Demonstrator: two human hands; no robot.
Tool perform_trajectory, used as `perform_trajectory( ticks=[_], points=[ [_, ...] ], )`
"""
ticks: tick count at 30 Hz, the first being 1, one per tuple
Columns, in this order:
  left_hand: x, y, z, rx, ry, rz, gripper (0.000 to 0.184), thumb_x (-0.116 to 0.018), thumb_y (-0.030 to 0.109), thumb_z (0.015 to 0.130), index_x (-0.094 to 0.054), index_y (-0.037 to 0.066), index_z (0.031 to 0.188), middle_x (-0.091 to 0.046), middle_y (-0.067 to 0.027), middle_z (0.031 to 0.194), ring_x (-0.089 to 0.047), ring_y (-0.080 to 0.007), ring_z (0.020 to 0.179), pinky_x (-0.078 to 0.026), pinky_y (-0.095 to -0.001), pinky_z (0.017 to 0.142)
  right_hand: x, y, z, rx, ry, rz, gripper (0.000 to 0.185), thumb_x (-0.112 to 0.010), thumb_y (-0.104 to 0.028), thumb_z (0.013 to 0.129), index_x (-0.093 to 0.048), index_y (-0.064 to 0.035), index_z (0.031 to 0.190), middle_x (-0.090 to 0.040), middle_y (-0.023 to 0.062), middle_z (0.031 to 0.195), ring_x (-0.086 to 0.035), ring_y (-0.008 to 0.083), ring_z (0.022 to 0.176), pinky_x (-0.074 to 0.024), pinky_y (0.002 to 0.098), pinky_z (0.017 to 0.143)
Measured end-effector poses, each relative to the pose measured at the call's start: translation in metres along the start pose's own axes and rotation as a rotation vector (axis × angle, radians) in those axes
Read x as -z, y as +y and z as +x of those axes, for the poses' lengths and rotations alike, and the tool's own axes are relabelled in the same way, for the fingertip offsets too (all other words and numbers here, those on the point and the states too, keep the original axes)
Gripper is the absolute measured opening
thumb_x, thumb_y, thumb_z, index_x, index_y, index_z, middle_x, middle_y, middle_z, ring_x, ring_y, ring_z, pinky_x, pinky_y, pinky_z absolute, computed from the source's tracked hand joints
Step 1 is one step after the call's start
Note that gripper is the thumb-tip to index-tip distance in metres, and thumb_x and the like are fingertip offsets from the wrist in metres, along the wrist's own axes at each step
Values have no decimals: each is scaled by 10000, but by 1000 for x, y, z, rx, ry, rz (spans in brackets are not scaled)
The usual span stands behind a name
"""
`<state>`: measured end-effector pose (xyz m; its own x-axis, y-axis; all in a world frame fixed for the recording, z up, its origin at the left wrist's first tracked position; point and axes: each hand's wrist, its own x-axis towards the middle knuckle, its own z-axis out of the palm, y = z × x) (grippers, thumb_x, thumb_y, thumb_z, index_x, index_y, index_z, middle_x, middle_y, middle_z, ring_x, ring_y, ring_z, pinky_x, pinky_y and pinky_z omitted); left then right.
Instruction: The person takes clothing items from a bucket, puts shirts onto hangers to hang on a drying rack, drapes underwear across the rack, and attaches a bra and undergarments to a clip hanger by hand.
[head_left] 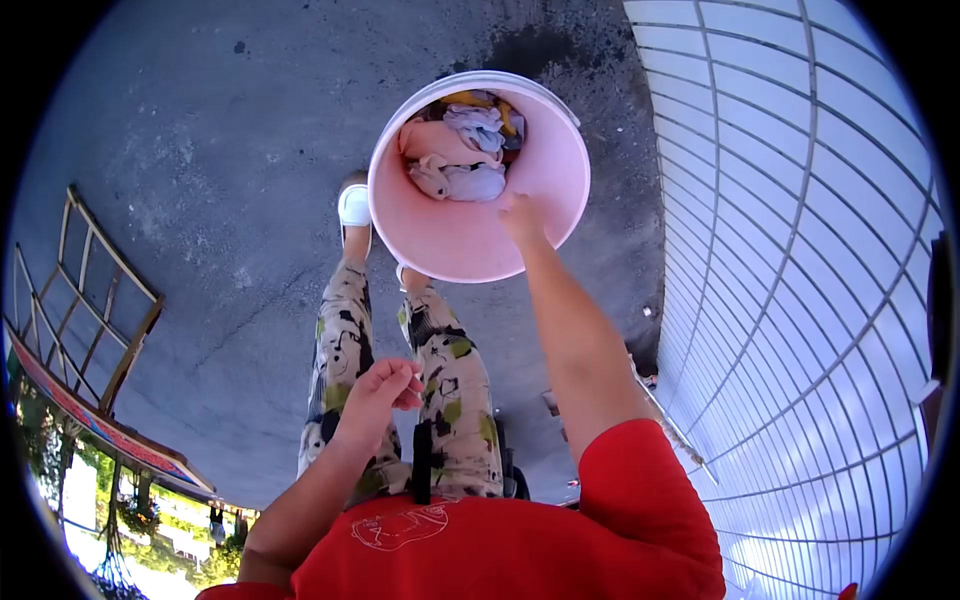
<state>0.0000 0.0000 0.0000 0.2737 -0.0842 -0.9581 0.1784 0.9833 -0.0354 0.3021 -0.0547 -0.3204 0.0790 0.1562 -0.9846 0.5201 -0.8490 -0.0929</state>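
Note:
A large pink bucket [545, 160] with a pale rim stands on the ground in front of my feet. Bunched cloths [455, 145] in peach, grey-white, lavender and yellow lie at its bottom. My right hand [521, 216] reaches over the near rim into the bucket, just right of the cloths. Its fingers are small and unclear here, and contact with the cloth cannot be made out. In front of my thighs hangs my left hand [384, 387], apart from the bucket, its fingers curled in with nothing visible in them.
Grey pavement [220, 200] surrounds the bucket, with a dark wet patch [535, 48] behind it. A white tiled wall [770, 200] rises along the right. On the left lies a metal frame [95, 300]. My white shoe [354, 205] is close to the bucket's left side.

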Motion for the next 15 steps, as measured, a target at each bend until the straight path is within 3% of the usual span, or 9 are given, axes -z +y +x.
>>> perform_trajectory(
  ticks=[2,3,4,5,9,11,12,14,15],
  points=[
    [-3,-2,-47,72,62,8,215,-485,207,944,-575,42,1048,-610,-30,846,-570,-115,732,-439,-256,718,-23,-17,-35,161,221,-420,744,-723,-244,704,-384,-160,1361,-278,143,1456,-402,305,1254,-391,371,989],
    [20,18,68,17,100,40,215,-485,207,944,-575,42,1048,-610,-30,846,-570,-115,732,-439,-256,718,-23,-33,101,220,253,-386,744,-723,-244,704,-384,-160,1361,-278,143,1456,-402,305,1254,-391,371,989],
    [4,15,94,29,-17,28,214,-483,204,944,-575,38,1044,-610,-33,845,-571,-116,732,-439,-255,715,14,17,89,150,426,-556,724,-719,-232,706,-396,-154,1349,-300,140,1445,-438,312,1218,-401,379,975],
    [10,13,89,21,28,4,213,-481,201,944,-575,35,1041,-610,-37,844,-572,-117,732,-439,-253,713,-6,6,96,219,521,-677,704,-715,-219,709,-407,-147,1337,-321,137,1434,-473,319,1183,-411,387,960],
    [25,13,90,62,148,-9,208,-475,188,945,-571,28,1036,-613,-46,844,-577,-126,730,-440,-252,706,-23,-10,106,118,422,-664,721,-712,-223,709,-392,-155,1351,-308,126,1444,-504,333,1141,-426,389,940],
    [31,11,93,48,158,-21,199,-468,181,946,-572,31,1028,-613,-44,843,-576,-123,724,-441,-252,703,-30,-6,125,-61,369,-657,692,-707,-281,700,-442,-134,1322,-440,145,1351,-549,307,1086,-459,378,891],
    [32,14,92,39,177,-15,196,-466,179,947,-572,33,1026,-613,-42,842,-575,-121,722,-441,-251,703,-26,-15,115,-61,364,-656,692,-707,-281,700,-442,-134,1322,-440,145,1351,-549,307,1086,-459,378,891],
    [26,18,87,21,189,-17,194,-465,177,947,-572,35,1023,-614,-40,841,-574,-119,719,-441,-250,702,-8,-32,92,-9,42,-570,647,-707,-340,668,-534,-81,1235,-578,174,1185,-605,271,996,-486,361,813],
    [22,20,82,11,169,-39,194,-465,180,949,-573,37,1024,-613,-38,837,-572,-116,718,-440,-248,700,0,-39,73,-8,52,-577,647,-707,-340,668,-534,-81,1235,-578,174,1185,-605,271,996,-486,361,813]
  ],
)
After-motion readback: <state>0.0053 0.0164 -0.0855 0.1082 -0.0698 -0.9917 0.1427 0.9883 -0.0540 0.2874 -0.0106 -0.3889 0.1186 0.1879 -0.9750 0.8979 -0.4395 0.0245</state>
